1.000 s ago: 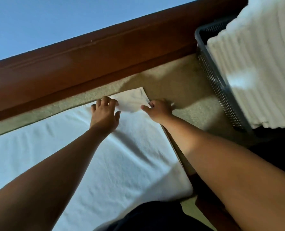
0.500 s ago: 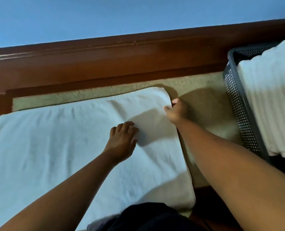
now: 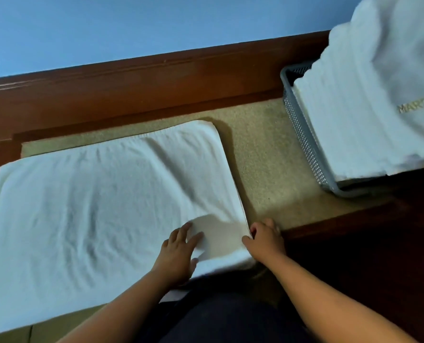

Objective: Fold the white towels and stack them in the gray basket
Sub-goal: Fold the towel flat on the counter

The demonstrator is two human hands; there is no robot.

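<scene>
The gray basket (image 3: pixel 302 134) at the far right corner of the beige carpet (image 3: pixel 260 157) is already filled well above its rim with a stack of folded white towels (image 3: pixel 349 125). The top one carries gold lettering that runs out of view. So most of the work looks done.

One white towel (image 3: pixel 94 206) is left on the carpet, lying flat along the left side. It reaches from near the wooden skirting (image 3: pixel 156 85) at the far edge to the near edge by the person's lap. Its right edge shows more than one layer, so it seems to have had at least one fold. It is still far wider than the basket. I judge that further folds are needed, and then a lift across the bare carpet onto the stack.

The left hand (image 3: pixel 178 253) lies palm down on the towel just inside its near right corner. Its fingers (image 3: pixel 181 231) are straight, slightly spread and pressing the cloth flat.

The right hand (image 3: pixel 265 240) sits at that corner, on the towel's right edge. Its thumb lies over the top of the cloth and its fingers (image 3: pixel 253 227) curl at the edge. It seems to pinch the layers there, though the contact underneath is hidden.
</scene>
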